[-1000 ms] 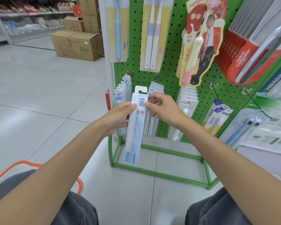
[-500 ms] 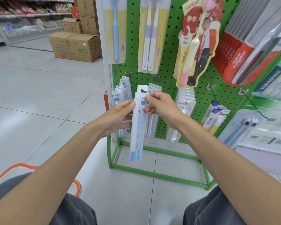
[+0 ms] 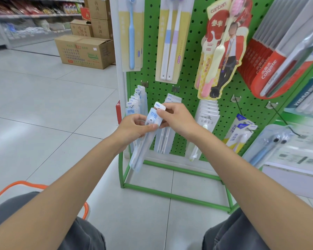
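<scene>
A long clear toothbrush pack (image 3: 144, 141) with a white hang tab marked NEW hangs tilted between my hands, its front side toward me. My left hand (image 3: 134, 128) pinches its upper left edge. My right hand (image 3: 177, 119) pinches the top near the tab. Both hands are in front of the green pegboard rack (image 3: 188, 82), level with its lowest row of hooks. Just left of the held pack, a row of matching packs (image 3: 135, 105) hangs on a hook. Another row of packs (image 3: 172, 100) hangs behind my right hand.
Yellow toothbrush cards (image 3: 132, 33), a canban pack (image 3: 222, 47) and red Colgate packs (image 3: 267, 65) hang higher up. Cardboard boxes (image 3: 85, 51) stand on the tiled floor at the back left. An orange basket rim (image 3: 25, 184) shows by my left knee. The rack's green base frame (image 3: 170, 194) rests on the floor.
The pack has been turned from its barcode side to its front and now tilts, lower end swung left. Both hands stay on its upper part.
</scene>
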### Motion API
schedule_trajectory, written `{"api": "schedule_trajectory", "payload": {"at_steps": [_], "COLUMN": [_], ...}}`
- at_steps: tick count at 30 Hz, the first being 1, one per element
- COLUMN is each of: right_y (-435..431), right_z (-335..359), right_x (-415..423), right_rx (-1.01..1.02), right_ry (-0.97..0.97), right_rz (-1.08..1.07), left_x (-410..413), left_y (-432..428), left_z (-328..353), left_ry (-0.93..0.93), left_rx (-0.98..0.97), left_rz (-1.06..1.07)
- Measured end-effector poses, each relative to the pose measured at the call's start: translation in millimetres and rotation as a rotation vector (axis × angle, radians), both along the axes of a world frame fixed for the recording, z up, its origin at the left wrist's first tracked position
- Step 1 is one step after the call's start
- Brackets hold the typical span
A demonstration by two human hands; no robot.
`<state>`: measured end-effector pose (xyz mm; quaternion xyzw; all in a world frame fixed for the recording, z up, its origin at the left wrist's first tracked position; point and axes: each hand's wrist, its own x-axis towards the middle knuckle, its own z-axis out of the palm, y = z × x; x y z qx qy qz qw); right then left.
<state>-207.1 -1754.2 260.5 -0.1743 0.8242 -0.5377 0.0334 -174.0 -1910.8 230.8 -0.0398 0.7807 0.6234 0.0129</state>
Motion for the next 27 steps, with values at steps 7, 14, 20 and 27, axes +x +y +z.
{"api": "schedule_trajectory", "payload": {"at_steps": [7,14,20,27], "right_y": [-6.4,-24.8,-46.7,-58.2], "right_z": [11.4,8.4,-2.5,-1.7], "right_x": [-7.6,-34.1,-68.8,-103.0], "right_rx": [0.211,0.230,0.435,0.546], "right_ry": [0.365,0.375,0.415,0.371], "right_rz": [-0.123,-0.174,-0.225,-0.194], "left_x": [-12.7,-30.2,-41.0,-52.7], "left_y": [-17.9,-39.2,-38.3,-40.9], "left_z": [9.5,5.8,4.2,0.3], "left_ry": [0.012,0.029,0.107,0.114], "left_rx": [-0.006,-0.221,-0.304,-0.245], "left_rz": [0.104,0.198,0.257,0.303]}}
